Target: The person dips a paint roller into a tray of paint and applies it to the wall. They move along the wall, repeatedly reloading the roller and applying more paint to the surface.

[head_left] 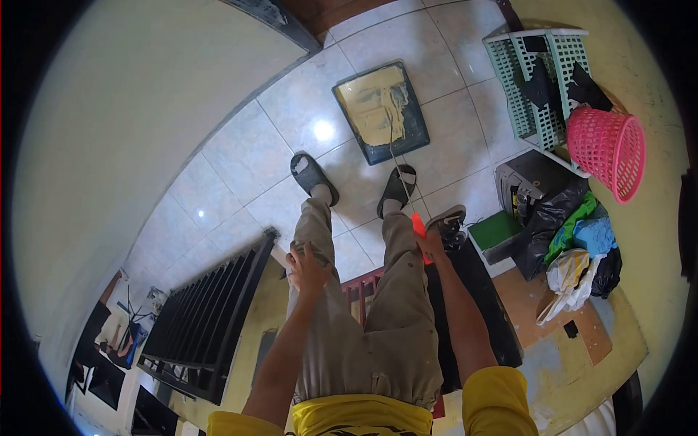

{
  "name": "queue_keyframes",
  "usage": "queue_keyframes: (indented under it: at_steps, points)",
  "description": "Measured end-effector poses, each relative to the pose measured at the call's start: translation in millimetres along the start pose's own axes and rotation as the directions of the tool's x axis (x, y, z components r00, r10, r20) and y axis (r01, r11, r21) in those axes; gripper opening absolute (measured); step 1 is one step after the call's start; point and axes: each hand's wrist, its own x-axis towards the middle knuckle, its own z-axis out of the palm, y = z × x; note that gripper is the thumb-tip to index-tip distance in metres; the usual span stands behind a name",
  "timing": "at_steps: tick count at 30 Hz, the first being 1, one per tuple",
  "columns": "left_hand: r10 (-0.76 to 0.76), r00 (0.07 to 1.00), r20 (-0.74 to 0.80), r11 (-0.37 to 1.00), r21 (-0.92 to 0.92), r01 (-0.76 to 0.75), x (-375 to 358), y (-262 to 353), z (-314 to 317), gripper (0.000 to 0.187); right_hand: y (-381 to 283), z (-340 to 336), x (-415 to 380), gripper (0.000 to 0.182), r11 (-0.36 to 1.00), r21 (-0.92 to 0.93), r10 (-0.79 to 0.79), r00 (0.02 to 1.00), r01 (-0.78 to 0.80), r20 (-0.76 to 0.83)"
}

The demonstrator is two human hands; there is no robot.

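My right hand (pixel 431 245) is closed around the orange handle (pixel 418 227) of what looks like a paint roller, beside my right leg. From the handle a thin metal rod (pixel 401 171) runs down to a black paint tray (pixel 418 131) on the tiled floor. Yellow paint (pixel 367 109) is spread over the tray, thicker towards its right side. The roller's head is hard to tell apart from the paint. My left hand (pixel 308 270) holds nothing and rests on my left trouser leg near the knee, fingers apart.
Green plastic racks (pixel 534 87) and a pink basket (pixel 603 149) stand along the right wall, with plastic bags (pixel 567 232) and shoes (pixel 447 225) nearby. A black railing (pixel 211 320) lies to the left. Another person (pixel 116 345) is partly visible at far left.
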Motion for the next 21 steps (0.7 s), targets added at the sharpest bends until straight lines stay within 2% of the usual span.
queue_keyframes:
  at_steps: [3,6,9,12,13,15,18,21]
  points:
    - [-0.002,1.000,0.012,1.000,0.023,0.002,-3,3,0,0.079,6,-4,-21,0.050,0.994,0.075,0.078,0.997,-0.077,-0.014]
    - [-0.011,0.999,0.032,0.998,0.056,0.010,-1,7,8,0.078,43,16,-20,0.051,0.999,0.031,0.035,0.997,-0.033,-0.071]
    - [-0.004,0.999,0.047,0.996,0.084,0.000,-1,5,12,0.077,64,44,-14,0.050,1.000,-0.030,-0.011,0.978,0.005,-0.208]
    - [-0.003,0.999,0.041,0.997,0.079,0.000,-2,7,10,0.075,45,42,-14,0.049,0.903,0.424,-0.041,0.995,0.076,-0.089]
    - [-0.007,0.999,0.042,0.996,0.092,0.004,-2,7,11,0.074,26,34,-23,0.050,0.812,0.582,0.007,0.998,-0.038,0.055]
    - [-0.008,0.999,0.047,0.994,0.113,0.003,-1,9,13,0.073,-18,12,-46,0.050,0.545,0.782,0.028,0.939,-0.302,0.343]
    - [-0.009,1.000,0.024,0.993,0.120,0.006,-3,12,14,0.071,-21,21,-17,0.053,0.815,0.565,0.077,0.990,-0.131,0.117]
    - [-0.001,1.000,0.014,0.990,0.141,-0.001,-2,12,17,0.072,-8,29,13,0.062,0.952,0.305,0.069,0.988,-0.024,-0.138]
